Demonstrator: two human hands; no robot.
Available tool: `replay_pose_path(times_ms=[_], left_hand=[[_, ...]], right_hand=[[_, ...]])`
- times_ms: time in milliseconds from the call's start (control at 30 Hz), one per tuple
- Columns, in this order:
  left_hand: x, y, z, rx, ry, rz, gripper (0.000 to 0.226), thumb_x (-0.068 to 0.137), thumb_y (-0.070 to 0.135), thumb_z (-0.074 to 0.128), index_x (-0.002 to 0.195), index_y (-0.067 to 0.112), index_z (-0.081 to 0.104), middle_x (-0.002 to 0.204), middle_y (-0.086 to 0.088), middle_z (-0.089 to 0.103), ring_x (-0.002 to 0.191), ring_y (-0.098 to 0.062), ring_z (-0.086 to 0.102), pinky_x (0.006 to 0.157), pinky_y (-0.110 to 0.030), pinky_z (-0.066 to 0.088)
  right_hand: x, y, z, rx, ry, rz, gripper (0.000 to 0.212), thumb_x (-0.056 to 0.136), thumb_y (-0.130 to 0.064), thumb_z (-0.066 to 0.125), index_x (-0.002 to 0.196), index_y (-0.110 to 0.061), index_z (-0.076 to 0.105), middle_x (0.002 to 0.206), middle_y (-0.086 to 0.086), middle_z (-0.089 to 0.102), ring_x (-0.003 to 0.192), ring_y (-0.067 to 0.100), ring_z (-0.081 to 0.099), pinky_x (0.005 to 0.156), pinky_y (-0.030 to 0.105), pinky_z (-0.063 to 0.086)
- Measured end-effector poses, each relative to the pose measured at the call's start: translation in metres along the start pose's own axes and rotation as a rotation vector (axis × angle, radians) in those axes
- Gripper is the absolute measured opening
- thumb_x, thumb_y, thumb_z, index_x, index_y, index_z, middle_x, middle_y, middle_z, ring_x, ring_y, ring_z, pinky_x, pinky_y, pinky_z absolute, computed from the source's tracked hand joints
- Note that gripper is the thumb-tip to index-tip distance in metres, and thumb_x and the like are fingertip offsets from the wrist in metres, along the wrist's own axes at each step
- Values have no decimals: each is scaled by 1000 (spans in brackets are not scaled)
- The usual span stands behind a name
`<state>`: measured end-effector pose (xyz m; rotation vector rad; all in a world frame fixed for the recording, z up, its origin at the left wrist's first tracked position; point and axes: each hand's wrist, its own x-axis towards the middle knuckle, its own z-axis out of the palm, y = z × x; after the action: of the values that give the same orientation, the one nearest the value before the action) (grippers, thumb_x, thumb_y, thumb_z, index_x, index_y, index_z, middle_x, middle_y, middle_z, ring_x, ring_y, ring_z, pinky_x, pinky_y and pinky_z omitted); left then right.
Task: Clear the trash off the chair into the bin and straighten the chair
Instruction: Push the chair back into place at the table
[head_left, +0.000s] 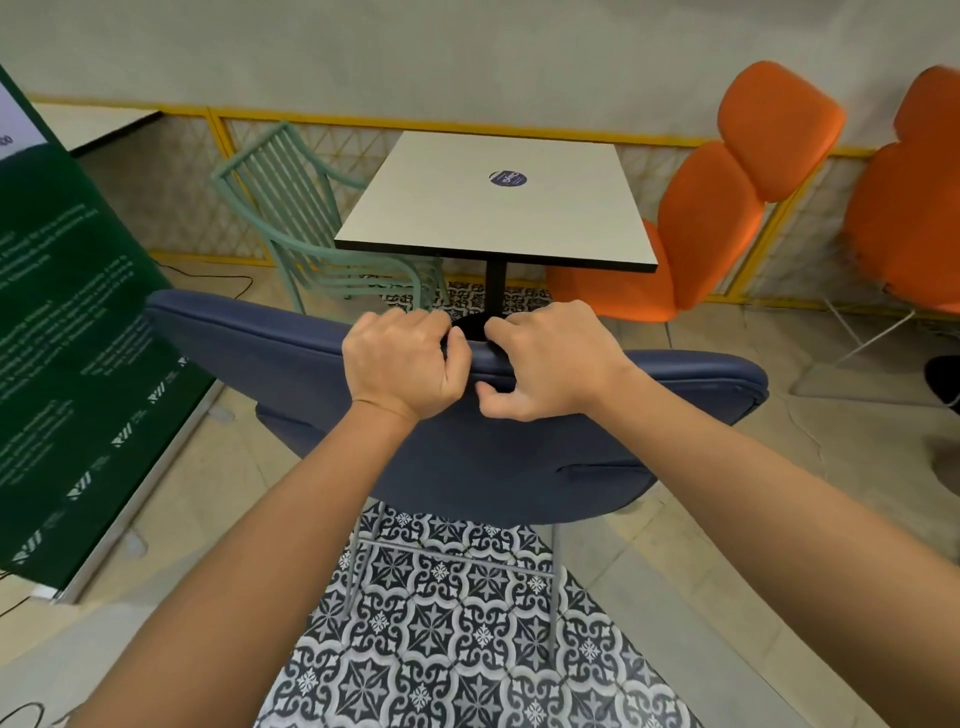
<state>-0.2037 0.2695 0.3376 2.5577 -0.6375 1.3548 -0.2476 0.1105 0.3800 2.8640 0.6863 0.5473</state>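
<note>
Patterned floor (457, 623) underfoot; both hands grip blue chair (519, 457) top edge.

Navy blue padded chair (467, 457), seen from behind, so it's mostly the wide backrest with a stitched seam along the top. Its thin grey metal legs (358, 566) stand on the patterned floor tiles (441, 649). It faces the square white table (498, 218). The left hand (400, 358) and right hand (550, 364) grip the top edge side by side.

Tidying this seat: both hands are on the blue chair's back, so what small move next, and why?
Probably swing the blue padded chair square to the white square table: left hand and right hand grip its backrest, which looks skewed against the table edge.
</note>
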Motion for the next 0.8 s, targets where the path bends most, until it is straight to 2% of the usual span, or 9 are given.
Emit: replay_pose_path(times_ms=[233, 333, 467, 533, 667, 800], left_hand=[[21, 5, 23, -3, -51, -35, 33, 77, 30, 43, 50, 14, 56, 45, 1, 53, 42, -23, 49, 52, -22, 22], [28, 6, 34, 1, -74, -47, 33, 76, 30, 42, 51, 14, 56, 45, 1, 53, 42, -23, 49, 51, -22, 23], [36, 4, 44, 12, -112, -60, 34, 77, 30, 41, 52, 15, 57, 46, 1, 54, 44, -22, 50, 51, -23, 23], [38, 4, 45, 4, -129, -60, 33, 78, 30, 41, 53, 14, 58, 47, 1, 54, 44, -22, 50, 51, -23, 23], [37, 2, 40, -17, -162, -33, 34, 82, 30, 41, 59, 15, 61, 49, 1, 56, 46, -22, 51, 50, -22, 23], [33, -14, 33, -51, -187, 25, 38, 87, 33, 41, 62, 16, 63, 52, 3, 58, 49, -20, 54, 51, -21, 20]], right_hand=[[10, 23, 14, 38, 53, 74, 48, 67, -61, 29, 67, -16, 44, 56, -5, 40, 45, 20, 37, 45, 20, 15], [18, 33, 23, 25, 59, 92, 53, 67, -62, 29, 71, -14, 51, 59, -5, 41, 49, 19, 39, 46, 22, 21], [27, 44, 29, 36, 62, 79, 48, 68, -62, 28, 70, -17, 43, 60, -5, 41, 49, 19, 42, 46, 25, 30], [29, 47, 30, 56, 69, 71, 46, 68, -62, 29, 69, -17, 41, 58, -5, 40, 47, 18, 39, 45, 23, 27], [27, 43, 27, 77, 90, 77, 42, 67, -60, 35, 64, -18, 36, 53, -8, 33, 43, 15, 31, 43, 15, 11], [25, 39, 27, 64, 97, 93, 45, 68, -62, 33, 65, -18, 40, 55, -8, 33, 45, 16, 31, 46, 16, 8]])
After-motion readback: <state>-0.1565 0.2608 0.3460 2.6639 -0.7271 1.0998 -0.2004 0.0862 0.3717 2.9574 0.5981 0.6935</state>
